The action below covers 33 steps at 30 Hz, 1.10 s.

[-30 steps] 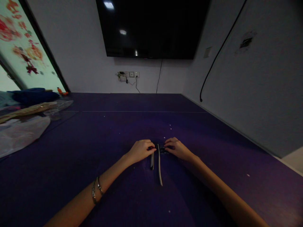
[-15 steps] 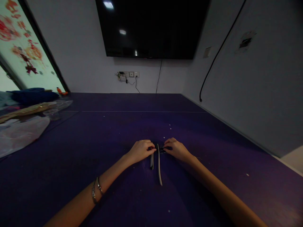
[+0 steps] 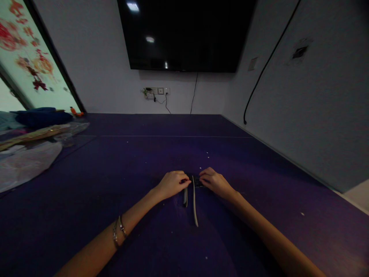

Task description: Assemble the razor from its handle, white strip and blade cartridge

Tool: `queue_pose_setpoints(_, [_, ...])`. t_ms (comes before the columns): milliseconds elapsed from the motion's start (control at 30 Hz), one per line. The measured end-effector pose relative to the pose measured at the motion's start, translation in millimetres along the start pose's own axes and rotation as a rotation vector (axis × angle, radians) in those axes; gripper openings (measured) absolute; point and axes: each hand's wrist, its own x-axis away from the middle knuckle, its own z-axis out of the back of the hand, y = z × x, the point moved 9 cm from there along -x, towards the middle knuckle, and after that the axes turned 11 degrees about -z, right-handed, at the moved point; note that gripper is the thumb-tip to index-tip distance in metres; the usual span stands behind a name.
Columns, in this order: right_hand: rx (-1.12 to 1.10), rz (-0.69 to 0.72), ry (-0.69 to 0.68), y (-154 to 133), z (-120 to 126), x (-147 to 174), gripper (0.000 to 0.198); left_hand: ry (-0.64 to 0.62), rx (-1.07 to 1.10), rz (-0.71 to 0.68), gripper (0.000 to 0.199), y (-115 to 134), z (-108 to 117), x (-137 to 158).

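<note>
- Dark piece (image 3: 197, 182) lies low on the purple surface, between the two hands near the middle of the view; its visible part runs left to right, across the line of sight, though its ends are hidden by the fingers, so its full outline cannot be told.
- Left grip (image 3: 172, 184): thumb and forefinger drawn close together at the left side of the dark piece, pointing right; whether they pinch it or only touch it, I cannot tell.
- Right grip (image 3: 216, 184): fingers bent, tips at the right side of the dark piece, pointing left; again I cannot tell whether they grasp it or merely rest there.
- Pale strip (image 3: 195, 206), long and narrow, has its far end between the two sets of fingertips, in front of part of the dark piece; its long axis points toward the person, with a slight bow, and the near end leans a little right.
- Grey strip (image 3: 185, 197), shorter, sits just left of the pale one and nearly parallel, its far end under the left fingers and its near end toward the person.
- Two bracelets (image 3: 118, 231) circle the left wrist.
- Purple surface (image 3: 161, 246) spreads outward, dotted with small white flecks.
- Clear plastic bag (image 3: 29, 163) and blue cloth (image 3: 40, 117) lie at far left.
- Black screen (image 3: 187, 34) hangs on the wall beyond.
</note>
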Motion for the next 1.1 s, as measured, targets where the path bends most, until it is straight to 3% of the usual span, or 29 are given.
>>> queue_pose_setpoints(100, [-0.062,-0.012,0.03,0,3,-1,0.02,0.007,0.006,0.002,0.022,-1,0,0])
queue_pose_setpoints(233, [-0.323,-0.08,0.141,2,21,-4,0.019,0.087,0.124,0.047,0.021,-6,1,-1])
queue_pose_setpoints(433, [-0.809,-0.205,0.272,-13,48,-3,0.016,0.264,0.716,0.31,0.027,-18,-18,5])
queue_pose_setpoints(567, [-0.904,-0.212,0.257,-36,49,1,0.017,0.329,0.955,0.355,0.035,-4,-26,5])
queue_pose_setpoints(967, [-1.05,-0.235,0.253,-44,40,5,0.018,0.384,1.009,0.288,0.024,16,-11,5])
queue_pose_setpoints(1100, [-1.057,-0.235,0.231,-43,41,5,0.017,0.408,0.907,0.271,0.025,13,-5,5])
